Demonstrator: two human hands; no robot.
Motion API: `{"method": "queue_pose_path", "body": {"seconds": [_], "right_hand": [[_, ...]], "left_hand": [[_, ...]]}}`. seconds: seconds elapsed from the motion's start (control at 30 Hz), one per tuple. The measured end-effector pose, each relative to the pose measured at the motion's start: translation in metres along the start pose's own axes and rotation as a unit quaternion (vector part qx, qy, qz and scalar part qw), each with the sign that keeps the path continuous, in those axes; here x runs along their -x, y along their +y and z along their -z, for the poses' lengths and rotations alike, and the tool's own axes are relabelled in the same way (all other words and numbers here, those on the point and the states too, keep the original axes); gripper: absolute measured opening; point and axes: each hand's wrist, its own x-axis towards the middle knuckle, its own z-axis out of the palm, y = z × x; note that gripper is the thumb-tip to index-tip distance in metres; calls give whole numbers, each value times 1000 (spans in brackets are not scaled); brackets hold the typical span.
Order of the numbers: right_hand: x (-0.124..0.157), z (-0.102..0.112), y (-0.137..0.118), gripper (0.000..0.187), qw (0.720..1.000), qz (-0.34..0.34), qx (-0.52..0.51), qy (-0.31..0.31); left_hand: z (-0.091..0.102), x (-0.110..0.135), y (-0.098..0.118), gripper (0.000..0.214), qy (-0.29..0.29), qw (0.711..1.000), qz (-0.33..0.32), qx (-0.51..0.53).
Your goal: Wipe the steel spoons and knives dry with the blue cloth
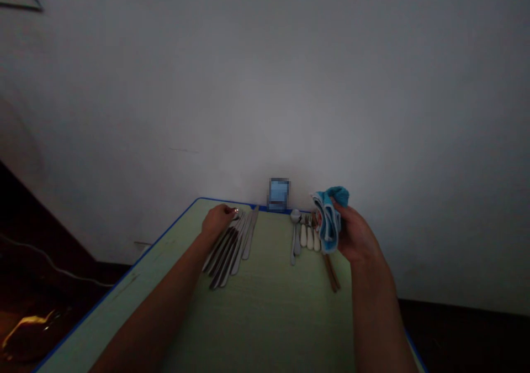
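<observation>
My left hand (218,221) is over the far end of a fanned row of metal cutlery (237,251) on the left of the table. Its fingers pinch the shiny end of one piece of cutlery (236,213), whose kind is partly hidden. In my right hand (355,230) is a bunched blue towel with white edging (330,224), held just above the table. Beneath and beside the towel lie a metal spoon (295,217), several pieces with white handles (310,238) and brown wooden sticks or handles (331,273). The towel hides their upper parts.
The pale green table (265,312) has a blue edge and stands against a grey wall (265,85). A blurred, blue-screened device (279,194) is at its far edge. A white cable (62,271) runs at the left.
</observation>
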Motion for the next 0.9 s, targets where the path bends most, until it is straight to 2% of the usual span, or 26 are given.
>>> {"method": "queue_pose_path", "body": {"seconds": [0.3,0.67,0.9], "right_hand": [[-4,0,5,26,1000,-8,-7,1],[-7,-4,7,28,1000,-19,5,4],[-6,-10,7,26,999,-31,7,32]], "left_hand": [[7,-3,-9,21,-2,999,26,-27],[6,-11,-28,25,-66,996,-3,-56],[10,-11,-23,21,-83,993,4,-83]]}}
